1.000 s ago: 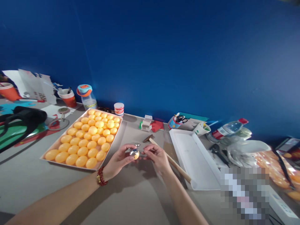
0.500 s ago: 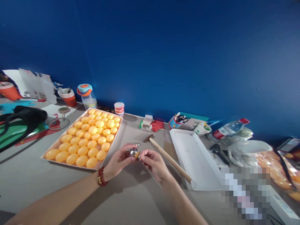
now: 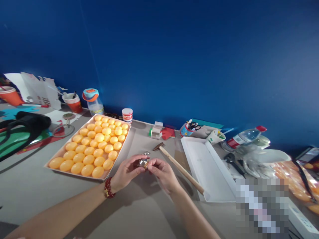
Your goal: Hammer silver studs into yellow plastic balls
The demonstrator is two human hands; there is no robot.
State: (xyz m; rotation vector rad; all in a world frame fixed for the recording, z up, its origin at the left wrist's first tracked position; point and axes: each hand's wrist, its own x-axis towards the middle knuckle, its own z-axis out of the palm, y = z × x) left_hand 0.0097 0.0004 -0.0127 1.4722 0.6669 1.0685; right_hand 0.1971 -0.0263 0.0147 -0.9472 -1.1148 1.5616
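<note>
A small shiny silver ball [image 3: 143,162] is gripped between the thumb and fingers of my left hand [image 3: 127,170], above the table in the middle of the view. My right hand [image 3: 160,172] is closed in a pinch against the ball's right side; whatever lies between those fingertips is too small to make out. Just beyond the ball shows another small shiny metal piece [image 3: 146,153]. A hammer [image 3: 181,169] with a wooden handle lies to the right of my right hand, its head pointing away from me.
A shallow box [image 3: 106,174] of orange balls stands left of my hands. To the right lies a white tray [image 3: 211,171]. Along the wall are a small white box [image 3: 157,130], a round tub [image 3: 127,115], a pen holder [image 3: 186,130] and a plastic bottle [image 3: 245,136].
The silver ball has turned slightly in my fingers; an orange-yellow patch on it earlier is now mostly out of sight. My right fingertips have moved a little closer against it.
</note>
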